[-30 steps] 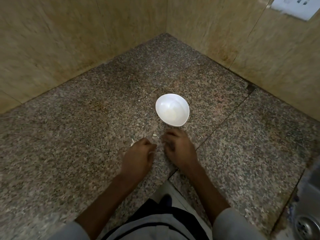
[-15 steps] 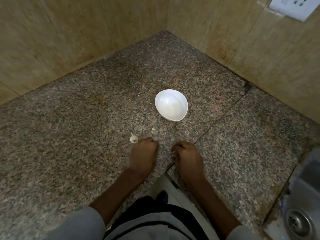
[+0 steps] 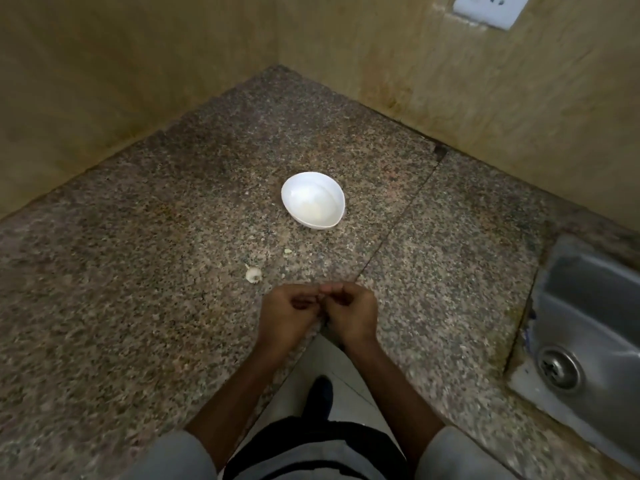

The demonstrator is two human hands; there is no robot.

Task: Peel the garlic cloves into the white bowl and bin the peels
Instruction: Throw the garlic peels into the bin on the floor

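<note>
Left hand point(image 3: 287, 317) and right hand point(image 3: 349, 313) have drawn together at lower centre, fingers curled, tips touching; I cannot tell whether they grip anything. A clove point(image 3: 253, 273) lies just upper-left of them.

A speckled granite counter point(image 3: 138, 306) fills a corner between two walls. A white bowl point(image 3: 311, 225) stands near its middle. Nearer and to the left lies a garlic clove point(image 3: 253, 273), with a small pale scrap point(image 3: 287, 251) between them. A seam point(image 3: 398, 230) runs right of the bowl, and a steel sink point(image 3: 588, 306) is set in at the far right.

Speckled polished granite counter point(image 3: 138, 306), glossy white bowl point(image 3: 332, 197), brushed steel sink point(image 3: 588, 306)
</note>
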